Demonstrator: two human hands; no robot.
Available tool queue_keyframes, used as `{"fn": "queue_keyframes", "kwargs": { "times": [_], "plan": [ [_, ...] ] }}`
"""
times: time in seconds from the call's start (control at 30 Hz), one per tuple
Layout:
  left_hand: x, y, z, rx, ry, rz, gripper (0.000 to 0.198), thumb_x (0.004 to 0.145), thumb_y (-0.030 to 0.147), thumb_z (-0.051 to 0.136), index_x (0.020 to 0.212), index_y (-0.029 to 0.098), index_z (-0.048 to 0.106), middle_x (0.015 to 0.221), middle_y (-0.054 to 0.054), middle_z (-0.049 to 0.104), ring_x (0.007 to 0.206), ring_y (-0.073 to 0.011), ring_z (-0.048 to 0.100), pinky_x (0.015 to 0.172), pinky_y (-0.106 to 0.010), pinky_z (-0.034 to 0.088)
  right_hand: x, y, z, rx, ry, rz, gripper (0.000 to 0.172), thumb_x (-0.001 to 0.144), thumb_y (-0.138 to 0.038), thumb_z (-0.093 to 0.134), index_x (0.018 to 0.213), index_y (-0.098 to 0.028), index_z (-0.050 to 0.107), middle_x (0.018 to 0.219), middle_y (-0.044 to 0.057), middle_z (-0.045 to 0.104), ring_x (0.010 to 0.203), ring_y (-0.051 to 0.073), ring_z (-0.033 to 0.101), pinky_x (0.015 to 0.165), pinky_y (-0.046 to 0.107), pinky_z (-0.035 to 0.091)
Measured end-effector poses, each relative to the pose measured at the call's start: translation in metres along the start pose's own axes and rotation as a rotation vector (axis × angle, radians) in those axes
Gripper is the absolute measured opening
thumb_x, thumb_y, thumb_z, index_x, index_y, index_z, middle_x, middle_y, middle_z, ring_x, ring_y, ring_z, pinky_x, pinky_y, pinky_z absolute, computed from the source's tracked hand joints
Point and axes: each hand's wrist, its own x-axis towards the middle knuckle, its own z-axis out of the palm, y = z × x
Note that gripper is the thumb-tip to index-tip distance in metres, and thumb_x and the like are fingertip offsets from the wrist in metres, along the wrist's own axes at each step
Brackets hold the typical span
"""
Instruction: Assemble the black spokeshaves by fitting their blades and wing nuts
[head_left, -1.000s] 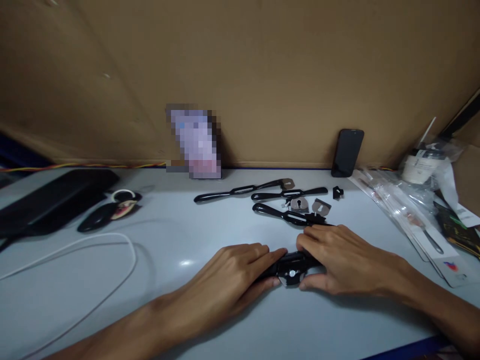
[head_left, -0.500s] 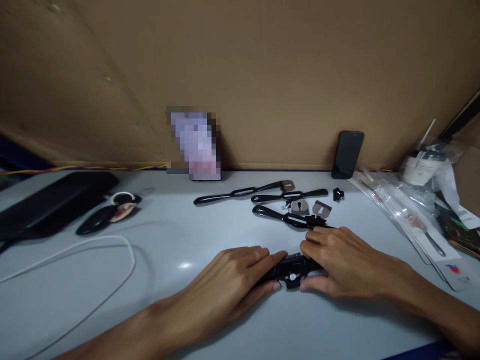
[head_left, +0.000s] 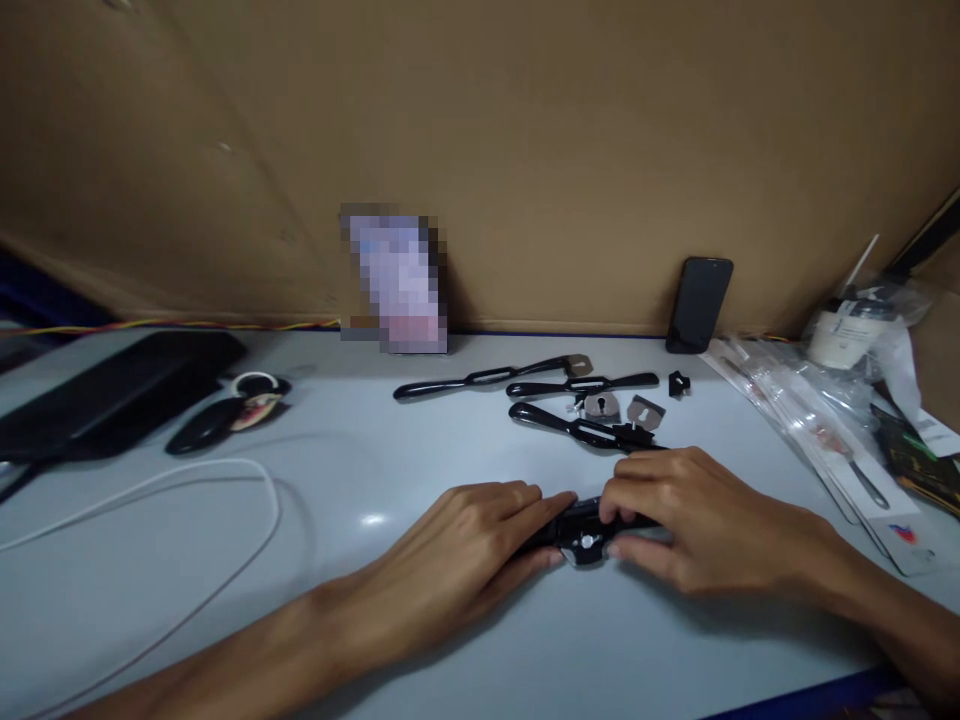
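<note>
Low over the pale table, a black spokeshave (head_left: pixel 586 535) lies crosswise between my hands, its metal blade edge and a silver screw showing at the middle. My left hand (head_left: pixel 480 545) is closed around its left handle, thumb near the blade. My right hand (head_left: pixel 694 520) grips the other side, fingers curled over the top and thumb beneath. Just beyond are black spokeshave bodies: one nearest (head_left: pixel 559 422), one behind it (head_left: pixel 544 388) and one farther left (head_left: pixel 457 380). Loose blades (head_left: pixel 645 412) and a small black cap (head_left: pixel 679 384) lie among them.
A dark phone (head_left: pixel 699 305) leans on the cardboard wall, as does a blurred-out screen (head_left: pixel 405 285). Plastic packages (head_left: pixel 832 450) and a cup (head_left: pixel 851 335) are at right. At left are a black case (head_left: pixel 120 390), a key fob (head_left: pixel 202 425) and a white cable (head_left: pixel 274 500).
The view has shifted slightly. My right fingers and thumb have moved a little on the spokeshave, baring more of its middle. My left hand keeps its hold.
</note>
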Motion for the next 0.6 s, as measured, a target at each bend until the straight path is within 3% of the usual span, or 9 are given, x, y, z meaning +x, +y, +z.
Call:
{"fn": "queue_keyframes", "kwargs": {
  "times": [0.2, 0.37, 0.5, 0.6],
  "plan": [
    [0.003, 0.002, -0.004, 0.001, -0.025, 0.003, 0.032, 0.114, 0.038, 0.041, 0.124, 0.017, 0.063, 0.082, -0.001, 0.066, 0.065, -0.0169, 0.062, 0.057, -0.029, 0.044, 0.002, -0.002, 0.013, 0.012, 0.037, -0.035, 0.013, 0.101, -0.016, 0.058, 0.097, -0.016, 0.070, 0.089, 0.005, 0.070, 0.081, 0.019, 0.064, 0.073, 0.032, 0.044],
    [0.002, 0.001, -0.001, 0.032, -0.012, 0.024, 0.038, 0.114, 0.039, 0.037, 0.133, 0.015, 0.059, 0.085, -0.002, 0.067, 0.068, -0.0185, 0.064, 0.060, -0.030, 0.047, 0.002, -0.003, 0.013, 0.091, 0.008, -0.085, 0.012, 0.095, -0.012, 0.064, 0.089, -0.016, 0.074, 0.086, 0.004, 0.073, 0.078, 0.018, 0.067, 0.073, 0.030, 0.046],
    [0.000, -0.001, 0.001, 0.031, -0.001, 0.027, 0.035, 0.114, 0.037, 0.041, 0.136, 0.016, 0.057, 0.086, -0.002, 0.068, 0.070, -0.0193, 0.067, 0.061, -0.031, 0.049, 0.001, -0.004, 0.012, 0.227, 0.036, -0.159, 0.018, 0.096, -0.013, 0.064, 0.107, -0.021, 0.076, 0.105, 0.005, 0.078, 0.093, 0.019, 0.071, 0.082, 0.029, 0.049],
    [-0.002, -0.002, 0.000, 0.026, -0.003, 0.016, 0.034, 0.112, 0.037, 0.045, 0.140, 0.018, 0.053, 0.093, -0.003, 0.072, 0.074, -0.0202, 0.070, 0.064, -0.031, 0.051, 0.000, 0.000, 0.008, 0.110, 0.089, -0.045, 0.021, 0.098, -0.024, 0.067, 0.118, -0.021, 0.072, 0.107, 0.007, 0.076, 0.093, 0.023, 0.070, 0.080, 0.033, 0.050]
  ]
}}
